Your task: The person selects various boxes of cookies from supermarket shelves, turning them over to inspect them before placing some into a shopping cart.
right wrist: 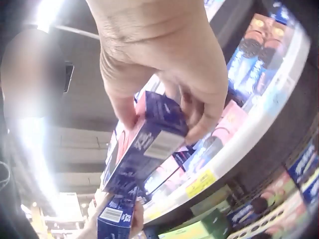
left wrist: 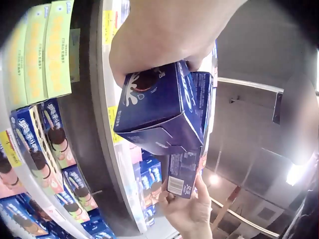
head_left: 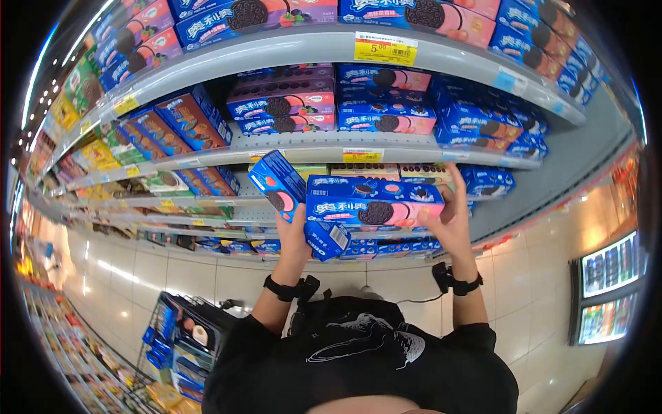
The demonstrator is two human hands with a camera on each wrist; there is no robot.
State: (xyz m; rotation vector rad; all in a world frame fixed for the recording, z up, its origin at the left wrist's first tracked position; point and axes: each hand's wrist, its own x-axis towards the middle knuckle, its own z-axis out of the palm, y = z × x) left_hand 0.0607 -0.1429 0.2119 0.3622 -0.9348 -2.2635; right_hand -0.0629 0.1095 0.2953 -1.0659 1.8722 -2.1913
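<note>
I stand at a shelf of blue cookie boxes. My left hand grips a tilted blue cookie box whose barcoded end points toward me; in the left wrist view, this hand wraps the box from above. My right hand holds the right end of a long blue-and-pink cookie box, raised level in front of the middle shelf. The right wrist view shows thumb and fingers of that hand pinching the long box. The two boxes touch at their near ends.
Grey shelves hold rows of blue, purple and pink cookie boxes above and beside my hands. A yellow price tag hangs on the top shelf edge. A cart with goods stands at lower left. Drink coolers line the right wall.
</note>
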